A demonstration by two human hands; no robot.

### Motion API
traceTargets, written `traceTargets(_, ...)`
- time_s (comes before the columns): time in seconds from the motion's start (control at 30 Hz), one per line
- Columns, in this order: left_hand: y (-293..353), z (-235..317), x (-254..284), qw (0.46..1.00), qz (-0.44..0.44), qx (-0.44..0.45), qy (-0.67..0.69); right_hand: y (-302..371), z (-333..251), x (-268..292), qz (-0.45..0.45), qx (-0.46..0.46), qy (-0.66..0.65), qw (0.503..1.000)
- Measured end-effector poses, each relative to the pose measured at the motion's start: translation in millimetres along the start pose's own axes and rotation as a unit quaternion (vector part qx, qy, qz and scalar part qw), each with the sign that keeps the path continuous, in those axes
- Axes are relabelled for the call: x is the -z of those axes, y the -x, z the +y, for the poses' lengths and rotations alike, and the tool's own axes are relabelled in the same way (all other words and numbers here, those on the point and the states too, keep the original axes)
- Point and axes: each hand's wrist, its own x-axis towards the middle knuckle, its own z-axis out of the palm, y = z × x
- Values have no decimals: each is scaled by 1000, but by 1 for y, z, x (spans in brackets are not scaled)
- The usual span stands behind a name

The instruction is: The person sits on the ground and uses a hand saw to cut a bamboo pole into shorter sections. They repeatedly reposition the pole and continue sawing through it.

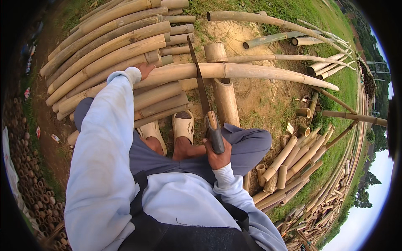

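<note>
Right hand (218, 154) with its grip closed around a saw (203, 90), left hand (145, 70) on the bamboo pole (255, 71), its grip unclear: straight, steady strokes should cut cleanest.

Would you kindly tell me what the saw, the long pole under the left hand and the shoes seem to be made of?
Saw blade: probably steel, being thin, dark and dull.
Saw handle: dark, perhaps plastic or rubber, with a brown, wood-like part near the blade.
Long pole: bamboo, smooth and tan, with a ringed joint.
Shoes: matte beige, likely moulded foam or rubber.
</note>
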Motion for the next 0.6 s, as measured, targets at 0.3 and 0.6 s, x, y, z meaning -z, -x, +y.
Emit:
traceTargets(0.3, -19, 11, 8, 998, -18, -54, -38, -58, 22, -27, 12, 17, -34, 999)
traceTargets(0.6, -24, -17, -13, 986, -45, -105, -119, 38, -24, 23, 5, -44, -20, 999)
